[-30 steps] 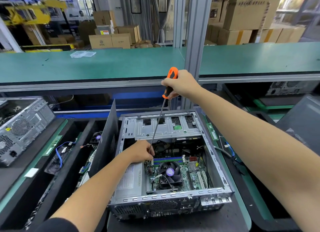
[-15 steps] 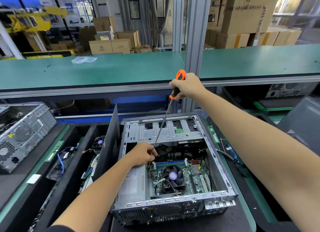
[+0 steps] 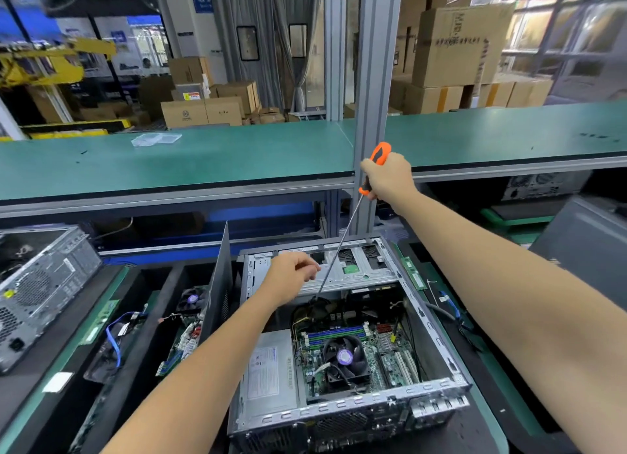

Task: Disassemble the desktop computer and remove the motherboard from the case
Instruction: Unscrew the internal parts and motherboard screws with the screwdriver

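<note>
An open desktop case (image 3: 428, 318) lies on its side in front of me. Inside are the green motherboard (image 3: 390, 362) with its black CPU fan (image 3: 344, 357), and a grey power supply (image 3: 268, 375) to their left. My right hand (image 3: 390, 179) grips the orange handle of a long screwdriver (image 3: 339, 246). The tip reaches down by the black cables under the metal drive cage (image 3: 359, 272). My left hand (image 3: 291, 274) hovers over the cage's left end with its fingers curled, just left of the shaft. Nothing shows in those fingers.
Another computer case (image 3: 37, 294) stands at the left. A black side panel (image 3: 219, 284) stands upright beside my case, with loose boards and a blue cable (image 3: 113, 335) in the tray beyond. A green shelf (image 3: 203, 155) and a metal post (image 3: 373, 80) rise behind. A memory stick (image 3: 415, 277) lies at the right.
My left hand has lifted out of the case and up along the shaft to the drive cage. My right hand still holds the screwdriver at about the same slant.
</note>
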Available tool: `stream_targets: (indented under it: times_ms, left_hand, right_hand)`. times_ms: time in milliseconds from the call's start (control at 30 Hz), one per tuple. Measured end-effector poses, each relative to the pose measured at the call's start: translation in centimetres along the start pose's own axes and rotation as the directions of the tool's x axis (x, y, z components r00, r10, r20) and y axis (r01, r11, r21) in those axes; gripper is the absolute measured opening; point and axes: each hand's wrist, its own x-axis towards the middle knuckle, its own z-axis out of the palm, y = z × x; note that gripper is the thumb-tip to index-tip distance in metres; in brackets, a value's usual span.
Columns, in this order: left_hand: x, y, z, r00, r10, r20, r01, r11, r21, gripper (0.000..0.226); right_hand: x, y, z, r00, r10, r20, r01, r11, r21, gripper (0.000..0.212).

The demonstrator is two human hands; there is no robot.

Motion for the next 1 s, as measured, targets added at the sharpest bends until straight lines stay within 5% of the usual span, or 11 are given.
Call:
stream_targets:
  times_ms: [367, 500, 767, 1000]
  left_hand:
    - [1.2, 6.5, 5.2, 0.992, 0.117, 0.037, -0.108, 0.974, -0.199, 0.028]
    - [2.4, 8.5, 8.0, 0.988, 0.138, 0.063, -0.122, 0.969, -0.213, 0.018]
    - [6.8, 13.4, 18.2, 0.977, 0.131, 0.166, -0.122, 0.991, -0.063, 0.016]
    - [8.4, 15.7, 27.9, 0.910, 0.016, 0.414, -0.079, 0.988, 0.135, 0.005]
  right_hand:
    - [0.3, -0.5, -3.9, 0.963, -0.249, -0.105, 0.236, 0.964, -0.125, 0.035]
    - [2.4, 0.1, -7.2, 0.960, -0.280, -0.027, 0.271, 0.947, -0.171, 0.028]
    - [6.0, 9.4, -13.0, 0.982, -0.121, 0.142, 0.161, 0.935, -0.317, 0.030]
    - [7.0, 18.7, -16.8, 0.970, 0.001, 0.243, 0.086, 0.934, -0.348, 0.032]
